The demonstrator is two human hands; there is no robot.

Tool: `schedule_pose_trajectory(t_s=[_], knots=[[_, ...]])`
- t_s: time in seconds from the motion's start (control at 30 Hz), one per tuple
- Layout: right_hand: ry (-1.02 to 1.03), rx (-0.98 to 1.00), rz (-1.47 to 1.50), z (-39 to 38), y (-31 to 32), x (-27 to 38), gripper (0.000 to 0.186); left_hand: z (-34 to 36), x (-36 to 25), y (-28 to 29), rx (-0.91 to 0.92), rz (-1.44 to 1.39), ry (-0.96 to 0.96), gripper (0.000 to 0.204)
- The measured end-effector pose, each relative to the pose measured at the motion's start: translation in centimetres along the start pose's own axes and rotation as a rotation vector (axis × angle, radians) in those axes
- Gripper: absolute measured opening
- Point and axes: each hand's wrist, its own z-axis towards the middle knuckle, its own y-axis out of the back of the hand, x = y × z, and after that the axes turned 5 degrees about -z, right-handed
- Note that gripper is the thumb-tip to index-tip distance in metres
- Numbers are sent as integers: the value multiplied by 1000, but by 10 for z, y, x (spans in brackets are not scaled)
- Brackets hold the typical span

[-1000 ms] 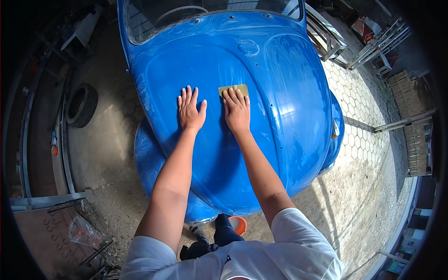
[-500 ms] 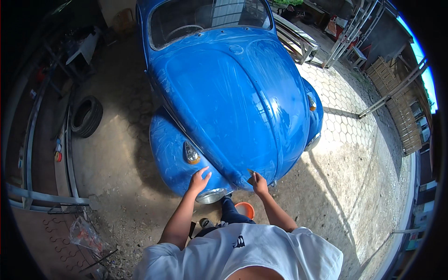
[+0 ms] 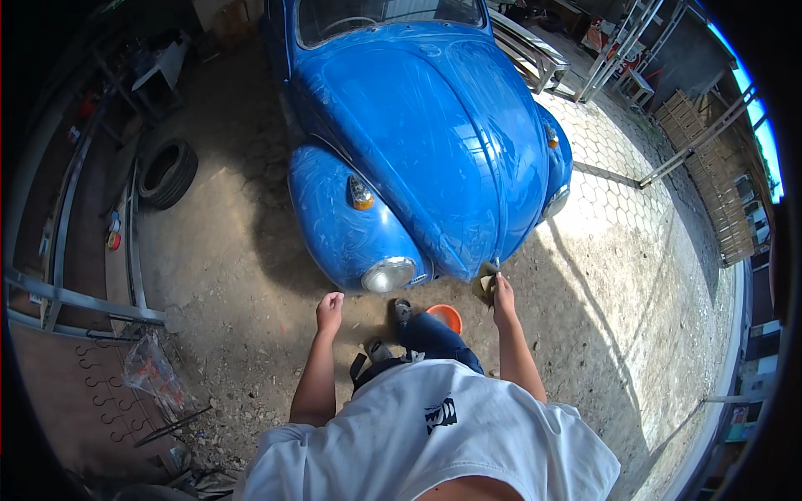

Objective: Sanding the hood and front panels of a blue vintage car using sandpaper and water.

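Observation:
A blue rounded car (image 3: 418, 142) stands before me, pale smears and swirls over its front lid and fender. My right hand (image 3: 504, 302) is near the tip of the lid, its fingers closed on a folded brown-olive sheet of sandpaper (image 3: 484, 286). That sheet hangs beside the car's nose; whether it touches the paint I cannot tell. My left hand (image 3: 330, 312) is held in the air, fingers curled together with nothing visible in them, just short of the left fender and its round headlight (image 3: 388, 274). Above that headlight sits an amber and clear turn signal (image 3: 360, 193).
An orange basin (image 3: 445, 317) stands on the ground by my feet. A loose tyre (image 3: 168, 174) lies to the left, near a metal frame (image 3: 83, 298). Further right are a metal bench (image 3: 535, 58) and sunlit hexagonal paving (image 3: 614, 196).
I have moved back from the car. My left hand has drawn away from the fender and its fingers have curled in. My right hand has moved rightward with the sandpaper.

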Motion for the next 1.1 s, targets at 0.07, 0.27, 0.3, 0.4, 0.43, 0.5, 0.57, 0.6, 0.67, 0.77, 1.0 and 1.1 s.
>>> schedule_pose_trajectory(t_s=[0.07,0.27,0.3,0.4,0.43,0.5,0.57,0.6,0.67,0.77,1.0,1.1], knots=[[9,-2,-63,-13,20,1,42,-5,-10,-9,24,-100,74,24],[-184,-9,318,-35,54,16,43,-20,-11,-45,50,-64,87,24],[-304,-49,481,-36,61,15,44,-27,-10,-55,82,-94,91,24],[-379,46,626,-36,78,8,58,-51,1,-78,152,-108,163,26],[-421,85,687,-34,79,7,66,-59,10,-84,172,-116,158,26],[-490,126,658,-36,78,-10,66,-83,32,-94,181,-79,252,26],[-432,230,512,-28,74,-36,57,-102,58,-111,205,-18,346,30],[-497,256,515,-19,77,-61,50,-108,71,-126,198,-15,365,30],[-568,333,453,-4,81,-114,50,-136,111,-148,234,-54,413,30],[-697,328,317,20,75,-195,50,-167,171,-199,263,-67,547,30],[-690,400,-141,118,36,-430,56,-199,327,-301,199,-75,662,37],[-378,504,-430,168,21,-514,75,-194,364,-341,269,14,648,45]])
